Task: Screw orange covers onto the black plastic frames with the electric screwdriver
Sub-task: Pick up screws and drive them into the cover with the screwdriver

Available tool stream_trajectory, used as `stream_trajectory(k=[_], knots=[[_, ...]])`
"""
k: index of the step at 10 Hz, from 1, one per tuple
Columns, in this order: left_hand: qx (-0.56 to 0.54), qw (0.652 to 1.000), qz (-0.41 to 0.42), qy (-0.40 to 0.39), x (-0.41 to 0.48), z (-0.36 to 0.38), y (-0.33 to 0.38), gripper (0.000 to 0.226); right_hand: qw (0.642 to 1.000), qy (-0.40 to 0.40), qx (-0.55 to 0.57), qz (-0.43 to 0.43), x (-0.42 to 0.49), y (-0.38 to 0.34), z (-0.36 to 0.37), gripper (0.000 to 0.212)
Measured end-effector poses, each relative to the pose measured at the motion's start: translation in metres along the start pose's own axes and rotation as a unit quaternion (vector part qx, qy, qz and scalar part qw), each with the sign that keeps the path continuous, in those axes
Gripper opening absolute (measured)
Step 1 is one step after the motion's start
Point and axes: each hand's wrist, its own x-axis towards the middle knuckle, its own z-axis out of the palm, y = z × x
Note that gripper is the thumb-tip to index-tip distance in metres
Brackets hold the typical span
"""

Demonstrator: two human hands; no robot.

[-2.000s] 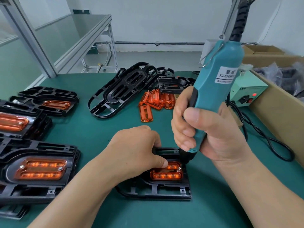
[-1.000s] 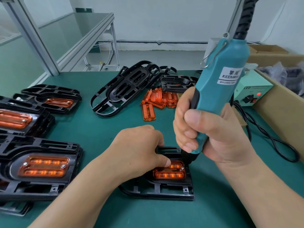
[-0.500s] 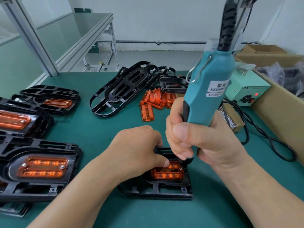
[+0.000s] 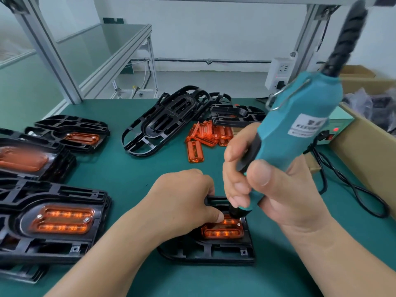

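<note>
Over black frame [image 4: 214,252] and orange cover [image 4: 222,232], right hand [image 4: 278,196] grips screwdriver [image 4: 285,144], label [image 4: 306,126] blurred.

1. Bare green table mat [image 4: 128,168] lay open between my left hand [image 4: 182,196] and the loose orange plastic covers [image 4: 205,136].
2. Stacked black plastic frames [image 4: 64,249] blocked the left.
3. A looped black cable [image 4: 324,174] and brown cardboard wall [image 4: 364,159] hemmed the right.

Teal electric screwdriver [image 4: 293,129] tilted, black nose down at the far edge of the translucent orange cover [image 4: 222,231], seated in the black frame [image 4: 214,252], flat on the green bench [image 4: 132,172].
</note>
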Motion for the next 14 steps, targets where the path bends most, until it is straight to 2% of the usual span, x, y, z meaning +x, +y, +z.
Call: stream_trajectory(k=[1,2,3,4,5,6,7,8,9,10,11,12,13,14], knots=[[-0.018,1.000,0.002,-0.006,0.002,0.002,-0.005,0.046,0.996,0.045,0.076,-0.019,0.005,0.004,0.001,0.040],[-0.099,0.995,-0.004,0.000,0.004,0.001,-0.012,0.039,0.981,0.117,0.155,-0.019,0.009,0.005,-0.010,0.042],[-0.316,0.946,-0.059,0.045,0.011,-0.002,-0.023,0.020,0.962,0.205,0.177,-0.028,0.013,0.006,-0.023,0.039],[-0.530,0.838,-0.123,0.042,0.017,-0.006,-0.027,0.032,0.943,0.272,0.188,-0.025,0.015,0.007,-0.033,0.034],[-0.632,0.765,-0.120,0.015,0.020,-0.007,-0.028,0.031,0.928,0.310,0.205,-0.014,0.016,0.011,-0.037,0.029],[-0.656,0.751,-0.080,0.006,0.022,-0.006,-0.030,0.025,0.921,0.327,0.209,-0.005,0.017,0.014,-0.036,0.028],[-0.642,0.765,-0.051,0.015,0.023,-0.003,-0.032,0.022,0.920,0.330,0.210,0.000,0.017,0.016,-0.035,0.026],[-0.643,0.764,-0.043,0.037,0.022,-0.001,-0.032,0.016,0.919,0.335,0.208,0.001,0.017,0.016,-0.035,0.025],[-0.666,0.743,-0.044,0.054,0.022,-0.002,-0.030,0.021,0.917,0.341,0.205,0.001,0.017,0.015,-0.035,0.024],[-0.666,0.743,-0.041,0.052,0.021,-0.003,-0.027,0.034,0.915,0.347,0.207,0.000,0.017,0.014,-0.034,0.024],[-0.628,0.774,-0.047,0.063,0.018,-0.003,-0.024,0.030,0.915,0.347,0.208,0.000,0.016,0.013,-0.034,0.023],[-0.601,0.795,-0.057,0.065,0.016,-0.002,-0.022,0.040,0.915,0.347,0.206,0.002,0.016,0.013,-0.033,0.023],[-0.599,0.794,-0.081,0.069,0.017,-0.002,-0.024,0.037,0.914,0.350,0.205,0.004,0.017,0.013,-0.033,0.023],[-0.633,0.768,-0.085,0.058,0.016,-0.003,-0.026,0.024,0.913,0.352,0.206,0.004,0.017,0.014,-0.033,0.023]])
